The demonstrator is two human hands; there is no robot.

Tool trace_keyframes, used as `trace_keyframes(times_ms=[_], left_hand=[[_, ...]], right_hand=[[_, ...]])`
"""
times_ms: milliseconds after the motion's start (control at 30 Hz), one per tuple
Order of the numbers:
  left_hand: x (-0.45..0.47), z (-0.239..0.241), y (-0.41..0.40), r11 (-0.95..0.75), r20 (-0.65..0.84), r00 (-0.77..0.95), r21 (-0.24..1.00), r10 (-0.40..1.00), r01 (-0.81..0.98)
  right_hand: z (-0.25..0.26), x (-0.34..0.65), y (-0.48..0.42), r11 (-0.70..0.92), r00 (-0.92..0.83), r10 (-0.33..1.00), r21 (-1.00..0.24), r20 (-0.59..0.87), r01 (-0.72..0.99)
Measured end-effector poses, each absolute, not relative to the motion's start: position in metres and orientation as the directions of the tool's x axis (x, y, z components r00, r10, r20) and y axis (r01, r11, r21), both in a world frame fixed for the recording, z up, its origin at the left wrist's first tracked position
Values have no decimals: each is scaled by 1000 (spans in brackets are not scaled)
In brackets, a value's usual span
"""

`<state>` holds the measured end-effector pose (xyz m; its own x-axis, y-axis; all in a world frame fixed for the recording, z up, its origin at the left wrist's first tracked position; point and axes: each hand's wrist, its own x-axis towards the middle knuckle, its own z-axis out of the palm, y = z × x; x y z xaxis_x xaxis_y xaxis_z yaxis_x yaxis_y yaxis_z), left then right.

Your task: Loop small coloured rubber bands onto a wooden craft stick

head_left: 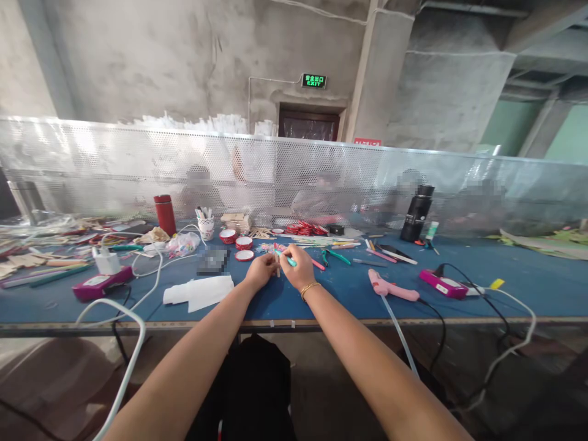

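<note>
Both my arms reach out over the blue table (pixel 505 275). My left hand (pixel 260 269) is closed in a pinch on a small wooden stick (pixel 278 267) held upright between the two hands. My right hand (pixel 296 264), with a gold bracelet on its wrist, is closed on a teal pen (pixel 285 257) whose tip points left toward the stick. The two hands almost touch.
A pink glue gun (pixel 390 288) lies right of my hands, with a magenta power strip (pixel 443 283) beyond it and another (pixel 96 285) at left. White paper (pixel 199 292), red-rimmed lids (pixel 243 245), a red bottle (pixel 165 214), a black bottle (pixel 416 213), pens. People sit behind the perforated metal screen (pixel 114 165).
</note>
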<state>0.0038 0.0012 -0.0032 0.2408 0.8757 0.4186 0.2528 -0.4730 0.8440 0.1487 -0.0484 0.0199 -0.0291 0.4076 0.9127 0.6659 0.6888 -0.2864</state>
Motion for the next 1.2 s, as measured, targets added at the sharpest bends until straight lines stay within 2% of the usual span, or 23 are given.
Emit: trace_keyframes(times_ms=[233,933,1200], left_hand=[[5,-1,0,-455,406,229,857,885,241],[5,-3,2,-450,401,233,865,886,221],[4,-2,0,-449,399,228,859,888,245]], right_hand=[[20,150,-48,662,16,402,-303,915,685],[21,148,-49,697,-26,395,-281,918,660],[20,149,-48,653,13,416,-308,909,692]])
